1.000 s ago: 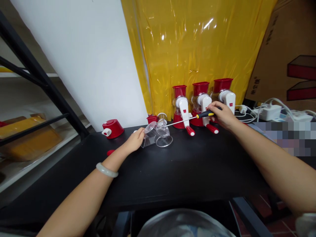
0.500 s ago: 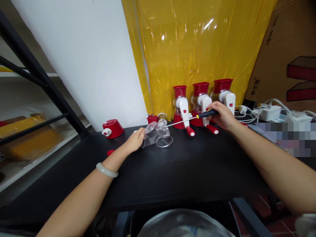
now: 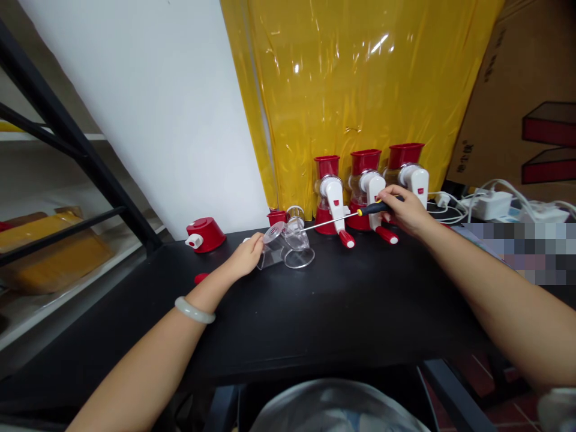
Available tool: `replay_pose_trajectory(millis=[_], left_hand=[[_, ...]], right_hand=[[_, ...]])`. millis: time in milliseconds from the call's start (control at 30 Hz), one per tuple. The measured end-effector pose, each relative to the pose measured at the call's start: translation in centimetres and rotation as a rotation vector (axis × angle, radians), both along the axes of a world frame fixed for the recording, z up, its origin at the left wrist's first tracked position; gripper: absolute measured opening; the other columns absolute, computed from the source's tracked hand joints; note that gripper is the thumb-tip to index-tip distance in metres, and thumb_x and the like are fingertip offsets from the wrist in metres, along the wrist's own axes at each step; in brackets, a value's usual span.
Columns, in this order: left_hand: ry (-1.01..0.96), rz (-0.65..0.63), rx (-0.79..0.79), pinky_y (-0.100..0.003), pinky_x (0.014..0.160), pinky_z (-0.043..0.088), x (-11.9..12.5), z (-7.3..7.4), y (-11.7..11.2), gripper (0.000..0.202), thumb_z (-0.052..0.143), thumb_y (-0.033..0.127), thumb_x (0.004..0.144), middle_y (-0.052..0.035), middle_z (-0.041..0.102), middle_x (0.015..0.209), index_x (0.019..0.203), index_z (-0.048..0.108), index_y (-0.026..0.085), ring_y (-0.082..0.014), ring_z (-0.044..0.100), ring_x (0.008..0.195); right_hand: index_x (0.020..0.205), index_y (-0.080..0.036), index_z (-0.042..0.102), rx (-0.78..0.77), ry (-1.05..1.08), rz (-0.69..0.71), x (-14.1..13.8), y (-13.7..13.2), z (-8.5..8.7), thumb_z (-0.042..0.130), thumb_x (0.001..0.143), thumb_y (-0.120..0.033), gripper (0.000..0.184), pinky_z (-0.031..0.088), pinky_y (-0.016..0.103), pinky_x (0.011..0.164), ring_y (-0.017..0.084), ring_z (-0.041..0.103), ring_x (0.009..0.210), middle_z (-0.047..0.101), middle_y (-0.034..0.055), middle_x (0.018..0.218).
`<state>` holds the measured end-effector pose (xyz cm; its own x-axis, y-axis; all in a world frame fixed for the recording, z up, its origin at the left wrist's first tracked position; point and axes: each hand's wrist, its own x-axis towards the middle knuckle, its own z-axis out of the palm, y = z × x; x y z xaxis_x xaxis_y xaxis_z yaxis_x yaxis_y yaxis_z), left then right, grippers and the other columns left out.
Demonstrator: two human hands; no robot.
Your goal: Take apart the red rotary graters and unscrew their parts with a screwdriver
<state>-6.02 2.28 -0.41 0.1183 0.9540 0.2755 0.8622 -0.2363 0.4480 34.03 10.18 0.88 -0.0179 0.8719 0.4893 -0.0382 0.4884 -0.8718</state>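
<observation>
- On the flat black tabletop [image 3: 342, 324], toward its back edge, the hollow, see-through plastic housing [image 3: 272, 255] with round open ends was tilted on its side.
- Left hand [image 3: 246, 258]: its fingers were closed on the housing's left end; the ones on the far side were hidden, so their exact hold could not be told.
- Right hand [image 3: 406, 211]: its fingers gripped the handle of the long, steel-shafted screwdriver with a black-and-yellow grip [image 3: 374, 208], whose tip reached the housing's upper right; whether it touched could not be told.
- The clear walls suggested a light, stiff piece, probably slippery and liable to crack or scratch if levered; its broad body seemed a safer hold than the rims.
- The screwdriver looked rigid and heavier at the grip, the best place to hold it, as the slim shaft would likely roll between fingers.
- To the housing's right stood three red-and-white, crank-handled plastic graters [image 3: 372, 183] in a row; to its left sat a round red plastic base [image 3: 209, 236].
</observation>
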Motion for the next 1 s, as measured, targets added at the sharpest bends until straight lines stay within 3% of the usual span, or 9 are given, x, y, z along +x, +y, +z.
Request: replay_pose_trajectory(millis=[167, 467, 600, 767, 1000], left_hand=[[0.008, -0.005, -0.002, -0.033, 0.079, 0.048, 0.05, 0.08, -0.08, 0.039, 0.023, 0.043, 0.094, -0.0070, 0.067, 0.087, 0.100, 0.054, 0.020, -0.0212, 0.064, 0.083], [0.020, -0.006, 0.010, -0.032, 0.077, 0.047, 0.15, 0.20, -0.16, 0.038, 0.024, 0.042, 0.093, -0.0055, 0.065, 0.084, 0.096, 0.054, 0.020, -0.0204, 0.063, 0.079], [0.033, -0.002, 0.010, -0.032, 0.076, 0.047, 0.00, 0.08, -0.02, 0.037, 0.023, 0.042, 0.093, -0.0055, 0.065, 0.084, 0.096, 0.053, 0.020, -0.0203, 0.062, 0.079], [0.016, -0.008, 0.000, -0.032, 0.077, 0.047, -0.04, 0.01, -0.02, 0.037, 0.023, 0.042, 0.094, -0.0050, 0.065, 0.084, 0.095, 0.053, 0.021, -0.0200, 0.062, 0.080], [0.015, -0.007, -0.003, -0.033, 0.078, 0.047, -0.07, -0.06, 0.07, 0.038, 0.022, 0.042, 0.094, -0.0057, 0.065, 0.086, 0.098, 0.053, 0.020, -0.0205, 0.063, 0.082]], right_hand=[[0.078, -0.023, 0.057, -0.024, 0.039, -0.046, -0.27, -0.06, 0.04, 0.075, 0.070, -0.040, 0.026, 0.043, 0.023, 0.039, 0.010, 0.052, 0.047, 0.055, -0.0024, 0.065], [0.081, -0.023, 0.059, -0.081, 0.176, 0.065, -0.55, -0.48, 0.41, 0.083, 0.060, -0.031, 0.033, 0.052, 0.023, 0.050, 0.008, 0.056, 0.056, 0.056, -0.0033, 0.074], [0.079, -0.024, 0.057, -0.087, 0.136, 0.044, -0.46, -0.47, 0.39, 0.079, 0.066, -0.035, 0.028, 0.047, 0.022, 0.043, 0.009, 0.054, 0.050, 0.055, -0.0037, 0.066], [0.077, -0.024, 0.056, -0.016, 0.035, 0.038, -0.03, -0.13, 0.02, 0.069, 0.078, -0.047, 0.026, 0.039, 0.026, 0.035, 0.010, 0.040, 0.033, 0.042, -0.0065, 0.043], [0.078, -0.024, 0.057, -0.027, 0.032, -0.010, -0.01, 0.15, -0.20, 0.076, 0.071, -0.041, 0.027, 0.037, 0.024, 0.035, 0.010, 0.046, 0.036, 0.055, -0.0042, 0.054]])
